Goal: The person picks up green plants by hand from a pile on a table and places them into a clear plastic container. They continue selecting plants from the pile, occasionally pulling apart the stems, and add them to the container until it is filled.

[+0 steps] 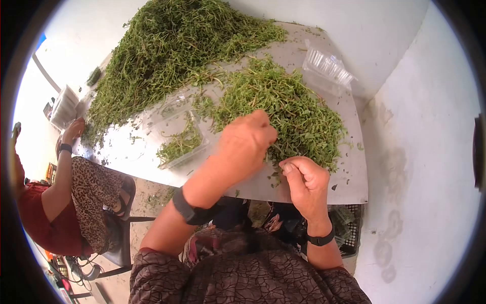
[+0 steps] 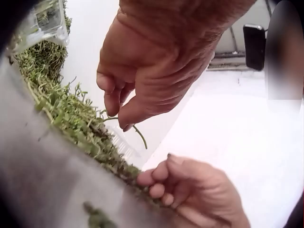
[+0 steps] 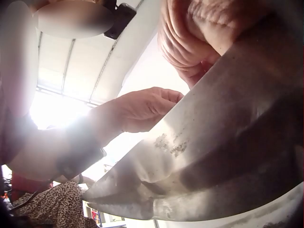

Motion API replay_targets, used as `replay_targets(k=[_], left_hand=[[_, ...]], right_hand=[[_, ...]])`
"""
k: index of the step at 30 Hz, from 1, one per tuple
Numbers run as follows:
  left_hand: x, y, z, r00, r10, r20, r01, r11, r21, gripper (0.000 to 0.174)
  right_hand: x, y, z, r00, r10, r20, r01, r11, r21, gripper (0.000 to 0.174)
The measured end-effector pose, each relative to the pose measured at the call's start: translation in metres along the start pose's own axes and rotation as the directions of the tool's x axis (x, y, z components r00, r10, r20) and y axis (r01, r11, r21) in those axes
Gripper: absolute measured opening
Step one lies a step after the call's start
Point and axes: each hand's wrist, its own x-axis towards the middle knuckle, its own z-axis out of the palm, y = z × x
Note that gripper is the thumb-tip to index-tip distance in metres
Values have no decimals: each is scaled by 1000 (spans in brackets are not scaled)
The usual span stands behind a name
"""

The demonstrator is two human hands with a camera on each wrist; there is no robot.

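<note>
A loose pile of green herb sprigs (image 1: 288,111) lies on the grey table (image 1: 349,187) in front of me. My left hand (image 1: 250,139) reaches into its near edge. In the left wrist view the left hand (image 2: 124,122) pinches a single thin green stem (image 2: 138,134) between thumb and fingertips, just above the herbs (image 2: 66,114). My right hand (image 1: 304,177) sits at the table's front edge, right of the left hand, fingers curled tight with the thumb on top. Its knuckles (image 2: 159,183) press against sprigs there. What lies inside the fist is hidden.
A much bigger herb heap (image 1: 172,45) covers the far left of the table. A clear plastic box (image 1: 182,144) with some herbs lies left of my hands, and empty clear boxes (image 1: 326,68) at the far right. Another person (image 1: 66,192) sits at left. A black crate (image 1: 349,228) stands under the table.
</note>
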Motion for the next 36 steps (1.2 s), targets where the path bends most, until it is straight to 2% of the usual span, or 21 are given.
replay_targets(k=[1,3,4,5,9,10,13,14,17,18,20,22,24,25,28,36], left_hand=[[0,0,-7,1000,0,1,0,1000,-1,14],[0,2,-28,977,-194,-83,169,955,-244,9],[-1,5,-39,962,-264,-68,238,935,-263,4],[-5,6,-46,961,-268,-68,243,934,-261,4],[-23,-2,-76,907,-342,-245,306,936,-173,8],[-26,-1,-84,885,-399,-241,371,916,-155,9],[-38,-10,-100,849,-441,-291,438,895,-78,8],[-43,-15,-104,837,-478,-266,495,869,-5,12],[-63,-36,-101,852,-447,-273,488,867,101,15],[-62,-31,-101,819,-509,-265,540,840,51,17],[-64,-28,-101,829,-490,-268,515,857,26,17],[-62,-22,-100,839,-471,-272,490,872,0,17],[-55,-11,-97,884,-403,-238,399,915,-63,17],[-52,-8,-95,883,-404,-238,400,914,-69,17],[-40,0,-90,920,-365,-141,337,923,-185,15],[8,0,-78,966,-246,-75,233,960,-157,16]], right_hand=[[0,1,0,1000,-15,-8,15,1000,5,12],[0,1,0,1000,-19,-7,19,1000,4,12],[0,1,0,1000,-25,-7,25,1000,3,12],[0,1,0,1000,-24,-3,24,1000,5,12],[-1,2,2,1000,-14,-11,14,999,36,12],[-1,2,2,1000,-15,-15,16,999,43,12],[-1,1,1,1000,-3,-9,3,1000,29,13],[-1,2,1,1000,-4,-5,4,1000,31,13],[-2,4,2,1000,-3,-13,4,998,57,13],[-2,4,1,1000,-1,-13,2,999,43,14],[-2,6,2,1000,4,-14,-3,1000,27,14],[-1,10,5,996,-72,-60,74,997,30,9],[-1,9,5,996,-70,-60,71,997,19,9],[-1,8,5,996,-69,-61,70,998,8,8],[-2,8,7,996,-56,-74,57,998,14,8],[-3,2,5,998,-46,-53,44,999,-27,10]])
